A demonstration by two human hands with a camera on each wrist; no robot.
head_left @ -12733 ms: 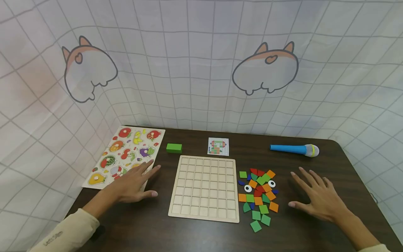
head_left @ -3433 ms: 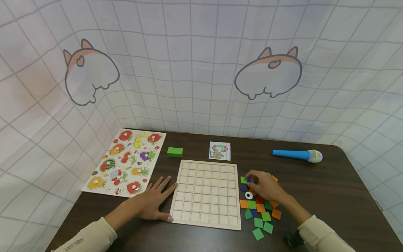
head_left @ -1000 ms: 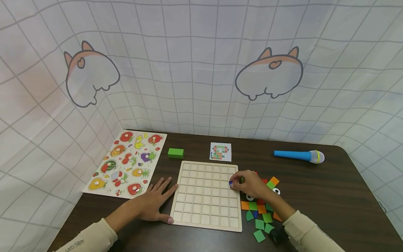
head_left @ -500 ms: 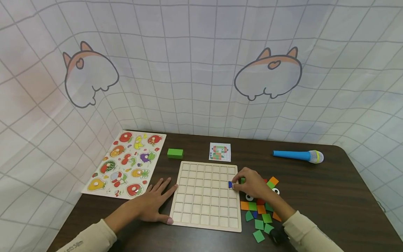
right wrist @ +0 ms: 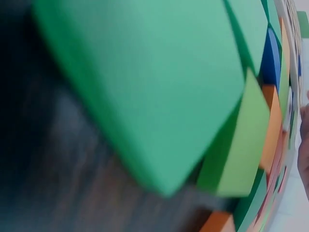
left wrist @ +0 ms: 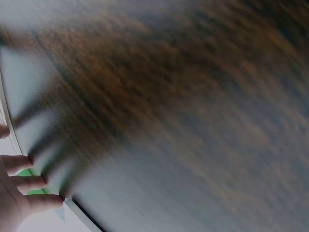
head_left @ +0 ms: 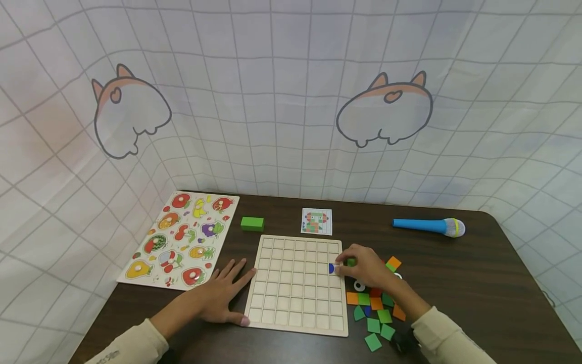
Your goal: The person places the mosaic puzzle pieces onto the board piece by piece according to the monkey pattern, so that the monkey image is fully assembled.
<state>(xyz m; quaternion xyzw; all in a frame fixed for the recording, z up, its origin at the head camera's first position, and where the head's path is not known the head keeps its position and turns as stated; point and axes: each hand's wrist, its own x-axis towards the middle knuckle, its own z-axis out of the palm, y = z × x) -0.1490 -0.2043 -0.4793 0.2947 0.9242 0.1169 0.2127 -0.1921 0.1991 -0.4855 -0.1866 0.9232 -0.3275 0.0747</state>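
A wooden grid board (head_left: 297, 330) lies in the middle of the dark table in the head view. At its right column, my right hand (head_left: 366, 265) pinches a small blue tile with a rounded edge (head_left: 331, 269) between thumb and fingertips, down at a cell. My left hand (head_left: 218, 297) rests with fingers spread on the table, thumb and fingertip touching the board's left edge. In the left wrist view, the left hand's fingers (left wrist: 30, 182) show at the lower left. The right wrist view has a green tile (right wrist: 154, 87) up close, with part of the right hand at the right edge.
Loose coloured tiles (head_left: 374, 325) lie right of the board, partly under the right forearm. A pattern card (head_left: 317, 221) and a green block (head_left: 252, 224) stand behind it. A fruit puzzle (head_left: 182, 237) is at left, a blue toy microphone (head_left: 420, 225) at back right.
Earlier, both hands were spread apart, then the left came to the board's edge and the right reached into the tiles. The right hand has since carried the blue tile left onto the board.
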